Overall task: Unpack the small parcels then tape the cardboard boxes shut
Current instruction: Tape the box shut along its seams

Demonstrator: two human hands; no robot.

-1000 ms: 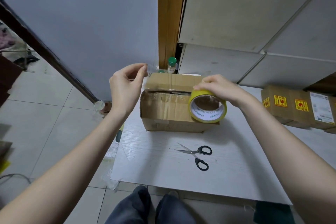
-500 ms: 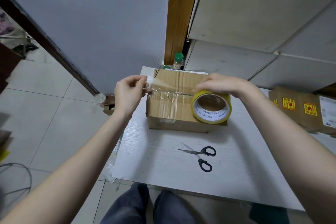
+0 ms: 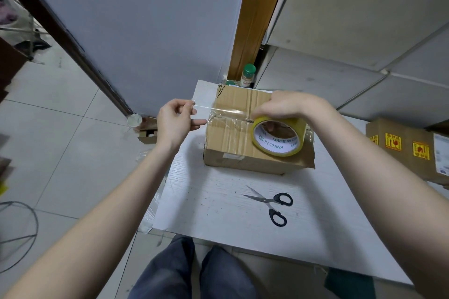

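A brown cardboard box sits on the white board, its top flaps closed along a seam. My right hand grips a yellowish tape roll held over the box's top near its right side. A clear strip of tape stretches from the roll leftward over the seam. My left hand pinches the free end of the strip just past the box's left edge.
Black-handled scissors lie open on the board in front of the box. More cardboard boxes with yellow stickers stand at the right. A green-capped bottle stands behind the box by the door frame. A cable lies on the tiled floor at left.
The strip has been drawn out further and lowered over the box's seam. My left hand has moved left past the box edge; the roll stays over the box's right side.
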